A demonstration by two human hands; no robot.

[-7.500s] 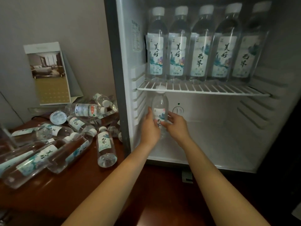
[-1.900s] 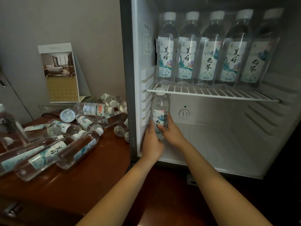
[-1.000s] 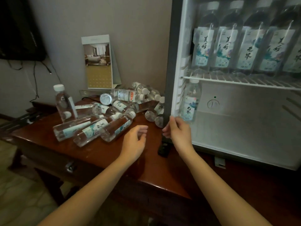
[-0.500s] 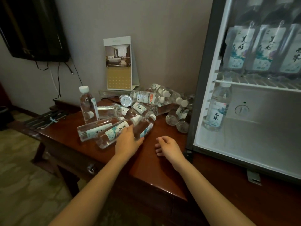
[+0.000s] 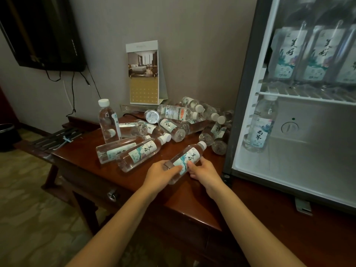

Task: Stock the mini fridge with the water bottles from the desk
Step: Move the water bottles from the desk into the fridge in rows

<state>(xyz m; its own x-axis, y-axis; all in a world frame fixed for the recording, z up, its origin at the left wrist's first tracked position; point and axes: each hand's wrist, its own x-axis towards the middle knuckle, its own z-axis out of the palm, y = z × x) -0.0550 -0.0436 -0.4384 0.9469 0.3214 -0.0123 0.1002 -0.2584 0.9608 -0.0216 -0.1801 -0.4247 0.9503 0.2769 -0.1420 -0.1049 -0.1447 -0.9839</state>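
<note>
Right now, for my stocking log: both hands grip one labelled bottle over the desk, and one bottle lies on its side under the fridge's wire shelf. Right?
Not quite. In the head view the lone bottle under the wire shelf stands upright, not on its side. The rest holds: left hand and right hand grip one labelled bottle over the desk.

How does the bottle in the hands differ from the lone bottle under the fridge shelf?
The held bottle lies slanted over the desk; the fridge bottle stands upright under the wire shelf. The held bottle is gripped by the left hand and right hand; the fridge bottle is untouched. Both are clear, with white caps.
</note>
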